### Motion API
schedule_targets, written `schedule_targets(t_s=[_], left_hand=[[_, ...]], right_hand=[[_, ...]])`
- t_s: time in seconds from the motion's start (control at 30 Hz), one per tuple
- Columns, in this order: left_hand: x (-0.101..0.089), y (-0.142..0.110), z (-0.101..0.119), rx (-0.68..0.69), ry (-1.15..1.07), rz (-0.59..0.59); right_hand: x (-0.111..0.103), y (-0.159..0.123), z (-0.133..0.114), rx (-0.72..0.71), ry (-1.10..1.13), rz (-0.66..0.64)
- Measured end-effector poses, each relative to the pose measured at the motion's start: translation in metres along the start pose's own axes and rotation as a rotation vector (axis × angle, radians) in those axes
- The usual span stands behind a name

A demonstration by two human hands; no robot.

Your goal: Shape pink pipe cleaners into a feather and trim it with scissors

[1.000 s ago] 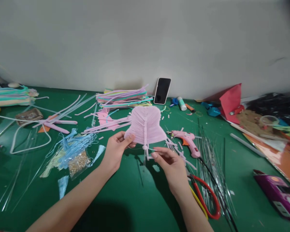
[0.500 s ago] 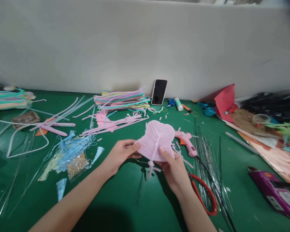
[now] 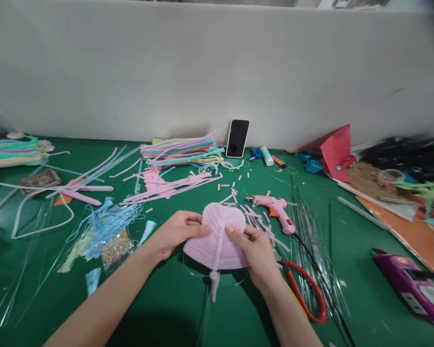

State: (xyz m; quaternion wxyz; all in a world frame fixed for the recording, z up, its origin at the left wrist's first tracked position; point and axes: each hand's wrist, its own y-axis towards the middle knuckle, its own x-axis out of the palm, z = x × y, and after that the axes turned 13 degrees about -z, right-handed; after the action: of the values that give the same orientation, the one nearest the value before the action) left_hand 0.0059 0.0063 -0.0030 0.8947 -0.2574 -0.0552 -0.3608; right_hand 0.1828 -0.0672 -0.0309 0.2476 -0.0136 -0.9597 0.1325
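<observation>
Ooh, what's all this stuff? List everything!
Table: one, green, underneath
Wall: one, grey, back
Fan piece: one, fuzzy pale lilac, centre
Fuzzy stick bundles: two, multicoloured, back middle and far left
Loose fuzzy sticks: several, lilac, back middle
Phone: one, black and white, against wall
Tube: one, white and green, right of phone
Glue gun: one, pink, right of centre
Thin wires: many, silvery, right and left
Hand tool: one, red and yellow, front right
Tassels: several, blue and pale green, left
Bead bag: one, clear with gold, by tassels
Device: one, purple, right edge
Sheet: one, red, back right
Scraps: many, lilac, around glue gun; other bits unclear
Left hand: one, gripping fan piece's left
Right hand: one, gripping its right
</observation>
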Motion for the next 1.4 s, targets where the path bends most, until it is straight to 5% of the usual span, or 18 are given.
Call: schedule_targets(t_s=[0.37,0.7,1.0,1.17,1.4], left_hand=[[0.004,0.001,-0.004,-0.011,-0.058,-0.008],[-0.001,0.005,-0.006,0.051,-0.046,0.151],[-0.007,-0.002,0.000,-0.076,0.158,-0.090],[-0.001,0.001,-0.004,0.007,0.133,-0.023],[0.004,0.002,-0.004,-0.010,0.090,0.002]], right_hand=[[0.002,0.001,0.003,0.041,-0.005,-0.042],[-0.001,0.002,0.008,0.075,-0.134,-0.064],[-0.004,0.004,0.007,-0.028,-0.148,0.075],[0.001,0.001,0.002,0.089,-0.102,-0.085],[-0.001,0.001,0.004,0.086,-0.132,-0.073]])
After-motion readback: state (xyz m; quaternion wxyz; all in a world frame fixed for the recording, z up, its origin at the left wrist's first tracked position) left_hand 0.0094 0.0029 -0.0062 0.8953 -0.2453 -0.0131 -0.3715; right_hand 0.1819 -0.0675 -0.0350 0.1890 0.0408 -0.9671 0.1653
